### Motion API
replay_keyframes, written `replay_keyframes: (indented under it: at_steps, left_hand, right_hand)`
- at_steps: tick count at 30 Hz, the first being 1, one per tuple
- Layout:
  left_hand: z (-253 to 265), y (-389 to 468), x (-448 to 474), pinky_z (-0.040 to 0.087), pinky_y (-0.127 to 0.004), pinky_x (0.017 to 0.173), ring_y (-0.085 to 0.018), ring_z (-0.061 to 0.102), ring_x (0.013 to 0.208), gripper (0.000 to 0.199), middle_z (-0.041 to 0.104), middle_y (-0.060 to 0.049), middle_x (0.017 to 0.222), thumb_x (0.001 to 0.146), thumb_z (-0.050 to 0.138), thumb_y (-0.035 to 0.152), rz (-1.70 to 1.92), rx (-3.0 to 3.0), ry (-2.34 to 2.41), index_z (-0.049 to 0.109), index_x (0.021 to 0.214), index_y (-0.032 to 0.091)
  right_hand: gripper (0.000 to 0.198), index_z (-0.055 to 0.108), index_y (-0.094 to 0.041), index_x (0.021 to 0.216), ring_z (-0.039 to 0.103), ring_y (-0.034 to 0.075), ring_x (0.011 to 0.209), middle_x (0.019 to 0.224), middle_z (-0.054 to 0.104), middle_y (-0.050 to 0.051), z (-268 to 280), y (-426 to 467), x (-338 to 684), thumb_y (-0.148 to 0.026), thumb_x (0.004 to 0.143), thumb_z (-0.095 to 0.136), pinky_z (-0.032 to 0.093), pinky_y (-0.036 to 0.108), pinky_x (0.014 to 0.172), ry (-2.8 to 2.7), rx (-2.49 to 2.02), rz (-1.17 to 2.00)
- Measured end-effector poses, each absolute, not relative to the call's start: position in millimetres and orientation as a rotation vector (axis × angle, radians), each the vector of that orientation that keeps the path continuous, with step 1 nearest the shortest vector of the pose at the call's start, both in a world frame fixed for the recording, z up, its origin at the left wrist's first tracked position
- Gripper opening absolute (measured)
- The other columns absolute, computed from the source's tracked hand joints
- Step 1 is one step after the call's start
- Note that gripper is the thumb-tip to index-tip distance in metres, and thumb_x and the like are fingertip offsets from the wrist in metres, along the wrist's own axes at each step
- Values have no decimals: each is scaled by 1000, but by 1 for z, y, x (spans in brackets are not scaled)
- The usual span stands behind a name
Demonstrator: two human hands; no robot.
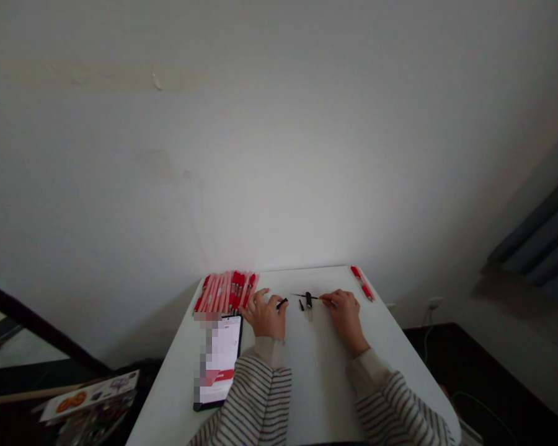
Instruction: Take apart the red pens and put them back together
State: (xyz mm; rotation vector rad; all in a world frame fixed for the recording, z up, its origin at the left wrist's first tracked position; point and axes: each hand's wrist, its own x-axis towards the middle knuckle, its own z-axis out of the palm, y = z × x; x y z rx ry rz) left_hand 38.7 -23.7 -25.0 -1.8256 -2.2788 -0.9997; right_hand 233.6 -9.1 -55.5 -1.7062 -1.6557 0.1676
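My left hand [267, 317] is closed on a short black cylindrical piece [282, 303], held between thumb and forefinger near the table's middle. My right hand [345, 314] pinches one end of a thin dark rod [314, 298] that looks like a pen refill, its tip pointing left. Between the two hands lie a small black cone-shaped piece [301, 305] and a larger black piece [309, 301], which the rod passes close to or touches. A small clear piece [310, 315] sits just below, hard to make out.
Many red and pink pens [221, 292] lie side by side at the back left, close to my left hand. A phone [221, 365] with a lit screen rests left of my forearm. One red pen [363, 284] is at the back right edge of the white table [316, 396], against the wall.
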Motion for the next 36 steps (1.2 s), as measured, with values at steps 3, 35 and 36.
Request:
replay_keyframes:
  at_steps: [3, 35, 36]
  left_hand:
    - [-25, -23, 38, 18, -59, 105, -26, 42, 118, 10, 58, -1, 121, 70, 70, 36, -997, -1828, -2274, 71, 79, 31]
    - [-28, -18, 35, 13, -67, 107, -30, 36, 124, 18, 52, -8, 125, 73, 60, 37, -746, -1720, -2379, 69, 79, 23]
    - [-28, -18, 35, 14, -67, 106, -30, 36, 124, 18, 52, -8, 125, 73, 60, 37, -744, -1719, -2382, 69, 79, 22]
  right_hand:
    - [19, 73, -30, 87, 51, 20, 95, 87, 66, 2, -57, -8, 234, -27, 81, 55, 30, 33, 87, -1655, -1700, 140]
    - [20, 73, -30, 89, 51, 21, 97, 90, 67, 3, -57, -8, 234, -30, 82, 54, 31, 34, 86, -1652, -1709, 140]
    - [20, 73, -30, 89, 51, 21, 96, 90, 67, 3, -57, -8, 234, -30, 82, 54, 31, 34, 86, -1651, -1710, 137]
